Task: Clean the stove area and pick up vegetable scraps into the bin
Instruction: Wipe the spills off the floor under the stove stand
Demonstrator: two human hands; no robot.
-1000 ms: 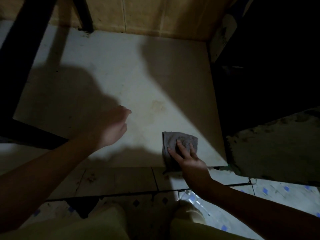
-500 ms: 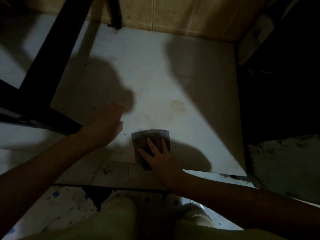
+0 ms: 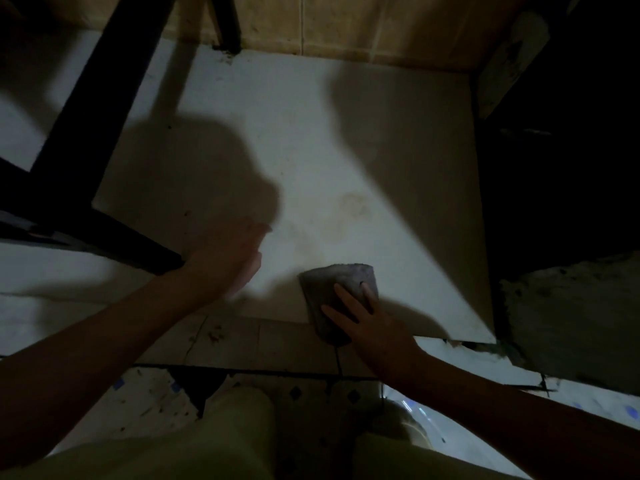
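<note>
Right hand (image 3: 367, 323), fingers flat, has slid the grey cloth (image 3: 339, 278) leftward along the worktop's (image 3: 346, 150) front edge, mid-wipe; left hand (image 3: 228, 258) hovers open, empty.

text: none legible | labels: none | brands: none | numbers: none | view: dim, blurred

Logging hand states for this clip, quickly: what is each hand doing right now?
Left hand: open, fingers straight, holding nothing.
Right hand: open, straight fingers pressing the cloth onto the white slab.
</note>
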